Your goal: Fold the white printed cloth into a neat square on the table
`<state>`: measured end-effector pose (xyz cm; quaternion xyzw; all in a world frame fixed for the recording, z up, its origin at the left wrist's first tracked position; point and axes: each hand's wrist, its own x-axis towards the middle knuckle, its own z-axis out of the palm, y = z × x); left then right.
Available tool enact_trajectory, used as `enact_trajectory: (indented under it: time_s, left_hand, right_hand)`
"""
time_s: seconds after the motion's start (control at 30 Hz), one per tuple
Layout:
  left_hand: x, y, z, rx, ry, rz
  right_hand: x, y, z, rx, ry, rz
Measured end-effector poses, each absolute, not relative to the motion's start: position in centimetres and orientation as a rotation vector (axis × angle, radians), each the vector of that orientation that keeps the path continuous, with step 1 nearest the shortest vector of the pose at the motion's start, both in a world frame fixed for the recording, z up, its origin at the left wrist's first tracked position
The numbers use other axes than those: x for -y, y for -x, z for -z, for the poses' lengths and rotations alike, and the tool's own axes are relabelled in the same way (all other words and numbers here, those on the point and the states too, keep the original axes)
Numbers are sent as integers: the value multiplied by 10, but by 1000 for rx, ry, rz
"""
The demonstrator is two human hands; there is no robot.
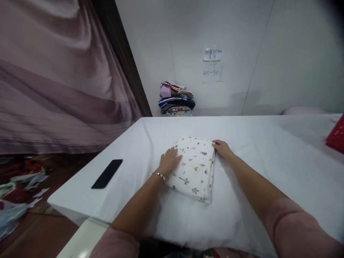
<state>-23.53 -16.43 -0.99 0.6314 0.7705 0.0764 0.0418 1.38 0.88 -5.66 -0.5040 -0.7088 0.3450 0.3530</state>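
A folded white cloth (195, 168) printed with small grey and tan plant shapes lies flat on the white-covered table (255, 143). My left hand (170, 161) rests on its left side, palm down with the fingers stretched out. At the cloth's far right corner, my right hand (221, 147) has its thumb and fingers pinched together on the edge. Several folded layers show along the right side of the cloth. What kind of cloth item it is, I cannot tell.
A black phone-like slab (107, 174) lies at the table's left. Folded fabrics (176, 98) are stacked by the wall beyond the far edge. A red object (336, 136) sits at the far right. A pink curtain (59, 71) hangs on the left, with clutter (21, 195) on the floor below.
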Motion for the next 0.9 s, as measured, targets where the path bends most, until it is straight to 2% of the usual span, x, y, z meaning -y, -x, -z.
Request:
enact_trajectory:
  time_s: [0.17, 0.37, 0.67, 0.8, 0.9]
  left_hand:
    - [163, 251, 27, -2400, -1832, -266]
    - [156, 242, 9, -2351, -1765, -200]
    - [79, 214, -1, -2166, -2178, -343]
    - [49, 220, 7, -2120, -2160, -317]
    - [38, 228, 9, -2115, -2159, -314]
  right_hand:
    - [-14, -15, 55, 1882, 1323, -852]
    - [-18, -14, 52, 1931, 1361, -843]
    - [-15, -11, 52, 1916, 1380, -821]
    - [-13, -7, 48, 1930, 1340, -647]
    - [-12, -6, 47, 1940, 1309, -676]
